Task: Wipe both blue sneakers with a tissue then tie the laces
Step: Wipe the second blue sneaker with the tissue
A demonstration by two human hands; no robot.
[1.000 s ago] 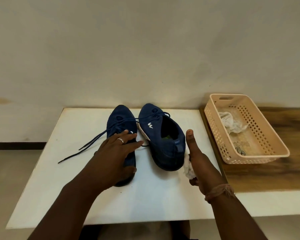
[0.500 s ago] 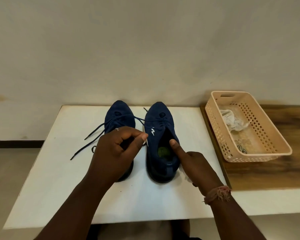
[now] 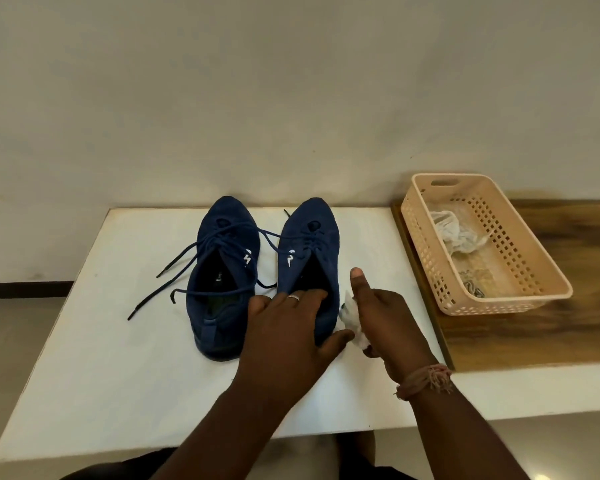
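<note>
- The 2 blue sneakers stand side by side on the white table point(image 3: 94, 358), toes toward the wall: the left sneaker point(image 3: 222, 271) and the right sneaker point(image 3: 309, 251), near each other but apart.
- The left hand point(image 3: 288, 337) reaches across and lies over the heel end of the right sneaker, fingers spread and fairly straight, thumb along the shoe's outer side; it steadies rather than pinches.
- The right hand point(image 3: 385, 320) sits just beside that shoe's outer wall, thumb raised, its other fingers curled round a crumpled white tissue point(image 3: 352, 322) that touches or nearly touches the shoe.
- The laces point(image 3: 174, 271) of the left sneaker trail loose across the table; those of the right sneaker also look untied, though the ends are hard to follow.
- Handling, as a judgement: the uppers look like soft knit or suede-like cloth, so they likely give under pressure; a hold at the heel collar or a flat palm over the opening should keep the light shoe from sliding on the smooth tabletop.
- The tissue is thin and tears easily, so a bunched wad and moderate strokes suit it better than hard scrubbing.
- The laces are thin and limp; the stiff tips are the easiest place to pinch them.
- A beige basket point(image 3: 520, 303) on the wooden surface point(image 3: 568, 327) at the right holds more crumpled white tissue.
</note>
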